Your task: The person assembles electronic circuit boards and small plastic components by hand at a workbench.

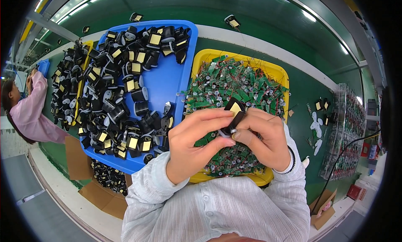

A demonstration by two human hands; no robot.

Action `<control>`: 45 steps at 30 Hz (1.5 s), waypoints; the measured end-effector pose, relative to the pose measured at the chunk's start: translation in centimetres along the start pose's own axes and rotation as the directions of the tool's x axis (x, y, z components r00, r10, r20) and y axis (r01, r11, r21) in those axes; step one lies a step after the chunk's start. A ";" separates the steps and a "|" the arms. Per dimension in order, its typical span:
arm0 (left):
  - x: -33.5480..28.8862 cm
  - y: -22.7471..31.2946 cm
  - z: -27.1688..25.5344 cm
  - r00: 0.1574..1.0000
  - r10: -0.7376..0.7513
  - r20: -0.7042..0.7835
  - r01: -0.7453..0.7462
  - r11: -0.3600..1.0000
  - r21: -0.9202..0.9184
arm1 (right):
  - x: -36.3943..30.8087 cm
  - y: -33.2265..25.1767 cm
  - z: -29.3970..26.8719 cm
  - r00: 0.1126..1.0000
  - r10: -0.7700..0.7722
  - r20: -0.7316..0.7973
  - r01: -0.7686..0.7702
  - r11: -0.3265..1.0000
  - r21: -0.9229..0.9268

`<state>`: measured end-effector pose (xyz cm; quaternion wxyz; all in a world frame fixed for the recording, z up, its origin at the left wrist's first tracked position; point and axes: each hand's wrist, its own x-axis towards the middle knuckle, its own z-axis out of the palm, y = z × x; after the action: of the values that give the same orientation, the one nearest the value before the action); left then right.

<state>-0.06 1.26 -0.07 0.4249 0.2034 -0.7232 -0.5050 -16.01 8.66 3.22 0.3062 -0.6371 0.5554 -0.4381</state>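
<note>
Between my two hands is a small black plastic housing with a pale yellow pad (236, 108) on its face. My left hand (197, 137) grips it from the left, with thumb below and fingers on top. From the right, my right hand (264, 135) pinches its lower edge between thumb and forefinger. Both hands are over a yellow tray (286, 81) heaped with green circuit boards (251, 81) that carry thin wires and clear round parts. To the left, a blue tray (161, 89) holds many similar black housings (117, 110) with yellow pads and grey pieces.
Another yellow tray (87, 60) of black housings lies farther left, near a person in a pink sleeve (37, 91). A cardboard box (77, 158) of housings sits below the bench edge. Clear stacked racks of boards (343, 133) and loose white pieces (316, 127) are at right.
</note>
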 end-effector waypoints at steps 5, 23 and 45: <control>0.2 0.2 -0.1 0.997 0.072 0.014 -0.073 0.994 0.077 | -0.1 0.2 0.1 1.000 0.018 0.012 -0.019 1.000 0.024; -0.8 0.9 0.4 0.990 0.119 -0.070 -0.096 0.959 0.268 | 0.1 -0.1 0.4 1.000 0.017 0.020 -0.017 1.000 0.010; 0.6 -0.7 -0.7 0.990 0.141 -0.001 -0.140 0.978 0.157 | 0.0 0.3 -0.4 0.981 0.195 0.020 -0.191 0.925 0.327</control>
<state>0.08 0.14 -0.35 0.4466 0.1875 -0.7705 -0.4143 -16.54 8.65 3.13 0.4456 -0.5166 0.5370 -0.4962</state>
